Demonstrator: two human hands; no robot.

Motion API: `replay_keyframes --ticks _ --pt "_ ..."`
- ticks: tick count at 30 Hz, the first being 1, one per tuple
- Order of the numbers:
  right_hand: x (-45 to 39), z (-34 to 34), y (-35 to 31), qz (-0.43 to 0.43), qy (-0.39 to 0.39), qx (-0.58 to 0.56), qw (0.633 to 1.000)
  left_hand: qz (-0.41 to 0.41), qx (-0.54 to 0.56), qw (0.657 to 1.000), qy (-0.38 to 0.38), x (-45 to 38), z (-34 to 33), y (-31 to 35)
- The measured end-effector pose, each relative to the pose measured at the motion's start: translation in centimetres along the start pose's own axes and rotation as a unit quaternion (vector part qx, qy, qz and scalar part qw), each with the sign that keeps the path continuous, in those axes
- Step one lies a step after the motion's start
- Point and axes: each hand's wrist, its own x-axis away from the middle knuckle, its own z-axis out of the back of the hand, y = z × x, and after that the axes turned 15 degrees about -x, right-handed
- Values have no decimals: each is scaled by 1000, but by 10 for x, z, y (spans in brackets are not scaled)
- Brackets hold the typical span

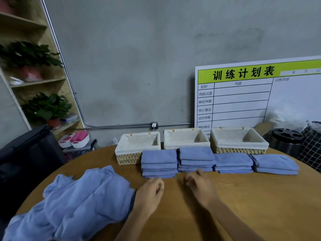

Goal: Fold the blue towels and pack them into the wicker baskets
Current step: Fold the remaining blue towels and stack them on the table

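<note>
Three lined wicker baskets stand in a row at the table's far edge: left (137, 146), middle (185, 138), right (238, 140); all look empty. In front of them lie several stacks of folded blue towels, the leftmost (159, 162) tallest and the rightmost (276, 164) lowest. A heap of unfolded blue towels (78, 202) covers the table's near left. My left hand (149, 193) hovers over bare wood beside that heap, fingers loosely curled and holding nothing. My right hand (201, 186) hangs just short of the second stack (196, 159), fingers relaxed and blurred.
The round wooden table (243, 197) has bare wood at the near right. A whiteboard with a green header (251, 94) leans on the wall behind the baskets. A metal bin (286, 141) stands at the right; a shelf with plants (45, 108) at the left.
</note>
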Motion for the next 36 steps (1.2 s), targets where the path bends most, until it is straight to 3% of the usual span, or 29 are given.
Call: replay_keyframes --ticks 5,11,16,22,25,28,31,36 --pt "47 -18 12 -1 -15 18 1000 13 -37 999 9 44 -31 1" --pt "53 -35 20 49 42 79 995 24 -47 997 62 49 -34 5" --pt "52 -35 12 58 40 109 992 4 -28 999 37 48 -22 3" --pt "24 -66 -55 82 -32 -88 992 13 -64 993 101 34 41 -59" --pt "5 -101 -104 61 -81 -175 979 50 -157 982 91 25 78 -112" --pt "-8 -138 -142 43 -114 -173 977 91 -208 972 64 24 92 -156" --pt "-10 -160 -161 26 -120 -152 981 110 -140 983 43 30 87 -177" --pt "-10 -174 -160 7 -76 -198 977 143 -113 979 95 37 69 -181"
